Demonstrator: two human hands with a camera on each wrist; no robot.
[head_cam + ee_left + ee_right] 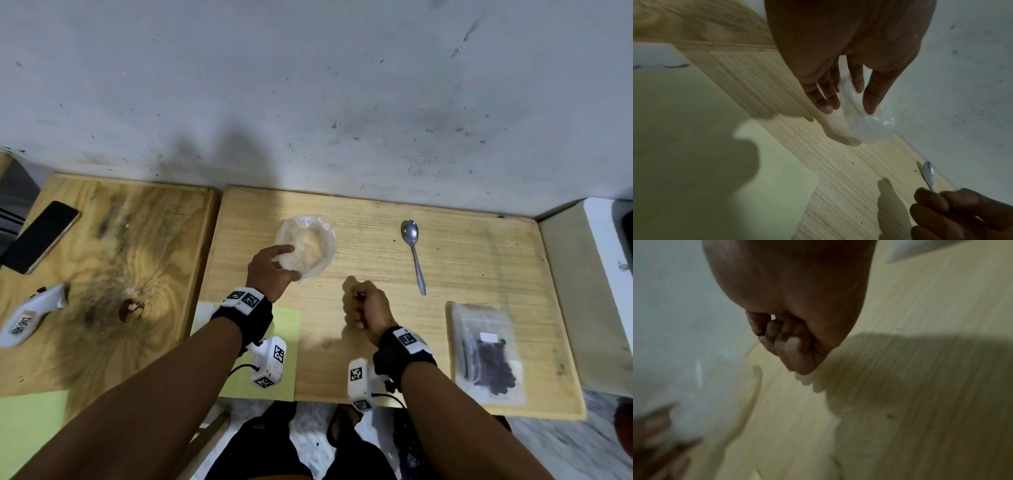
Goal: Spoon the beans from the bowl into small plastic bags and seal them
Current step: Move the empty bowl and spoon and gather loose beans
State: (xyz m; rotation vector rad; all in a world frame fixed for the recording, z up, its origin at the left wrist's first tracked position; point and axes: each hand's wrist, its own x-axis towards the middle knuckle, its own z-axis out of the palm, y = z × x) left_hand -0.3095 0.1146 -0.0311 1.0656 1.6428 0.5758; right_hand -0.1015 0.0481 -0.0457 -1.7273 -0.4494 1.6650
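A round translucent plastic bowl, thin and crinkly, sits at the back middle of the light wooden board; I see no beans in it. My left hand holds its near rim between thumb and fingers. In the left wrist view the same hand pinches the bowl. My right hand hovers over the board's middle as a fist, and in the right wrist view this hand has its fingers tucked into the palm. A metal spoon lies free to its right. A sealed clear bag of dark beans lies at the front right.
A second, darker wooden board on the left carries a black phone and a white handheld device. A pale green sheet lies under my left wrist. A grey wall runs right behind the boards. A white object stands at far right.
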